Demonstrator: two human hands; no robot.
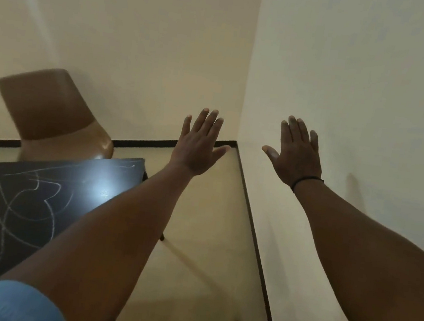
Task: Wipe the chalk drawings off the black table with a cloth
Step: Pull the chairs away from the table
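Brown chair (55,115) — by cream wall (140,43).

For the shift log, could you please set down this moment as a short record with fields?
left hand: open, fingers spread, raised in the air, holds nothing
right hand: open, raised near the wall, black band on the wrist
black table: at the left, chalk drawings unwiped
cloth: none in view
brown chair: behind the table
progress: wiping not begun

blue sleeve (11,301), black wristband (306,181)

Two hands (198,149), one table (73,182), one chair (50,112)
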